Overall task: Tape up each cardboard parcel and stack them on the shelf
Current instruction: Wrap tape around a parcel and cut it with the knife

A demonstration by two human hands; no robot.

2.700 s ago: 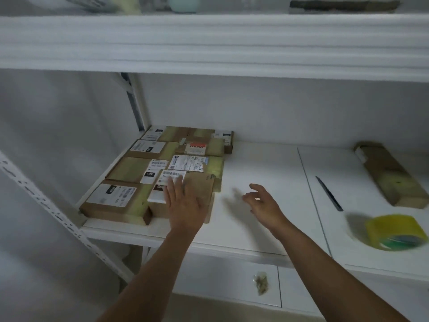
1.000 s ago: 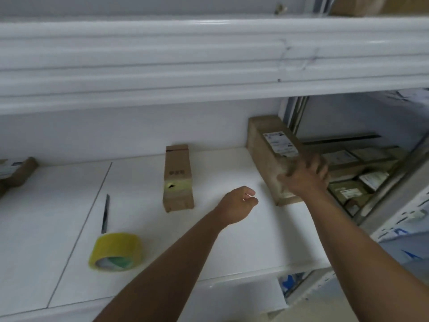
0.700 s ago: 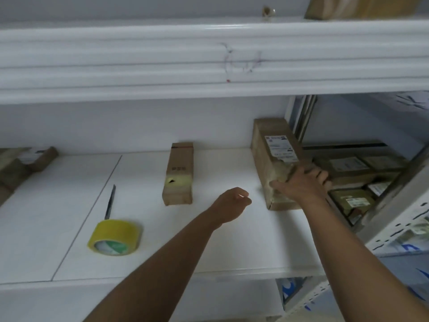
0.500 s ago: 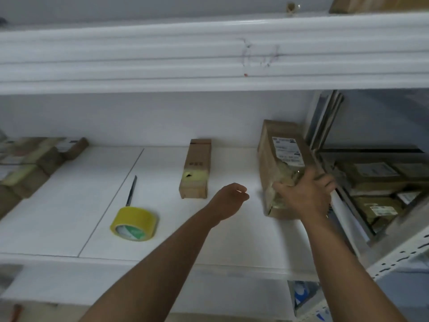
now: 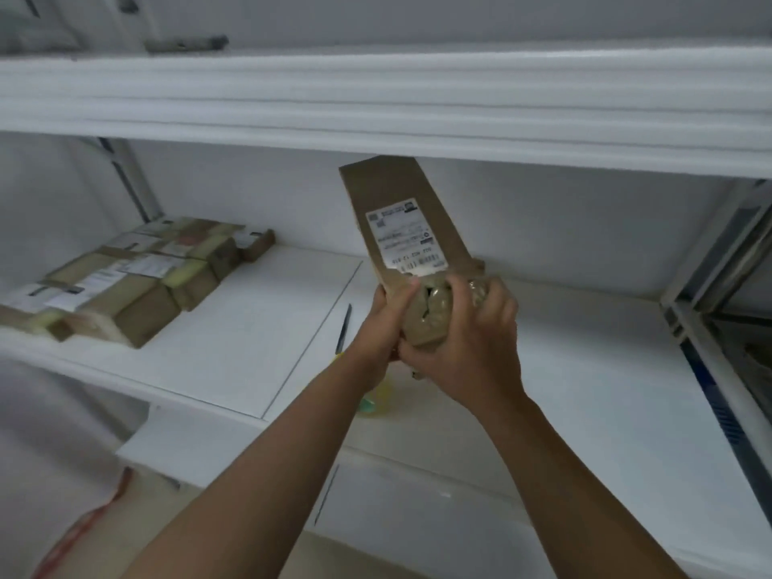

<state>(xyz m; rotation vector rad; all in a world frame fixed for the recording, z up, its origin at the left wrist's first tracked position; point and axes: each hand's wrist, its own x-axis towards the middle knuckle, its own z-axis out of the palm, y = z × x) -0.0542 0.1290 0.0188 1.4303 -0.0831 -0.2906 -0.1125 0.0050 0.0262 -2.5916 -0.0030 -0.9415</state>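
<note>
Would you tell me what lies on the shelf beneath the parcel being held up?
Under the parcel, gripped by the left hand and right hand, part of the yellow tape roll shows; the rest is covered. Beside it lies a dark blade.

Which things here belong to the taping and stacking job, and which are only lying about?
Job: parcel held by left hand and right hand; stacked parcels; shelf; yellow tape roll, mostly hidden.
Lying about: dark blade-like tool; red strap.

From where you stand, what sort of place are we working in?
Probably a parcel packing or storage room: white metal shelving, a stack of labelled cardboard parcels on it, and another labelled parcel held in both hands.
</note>
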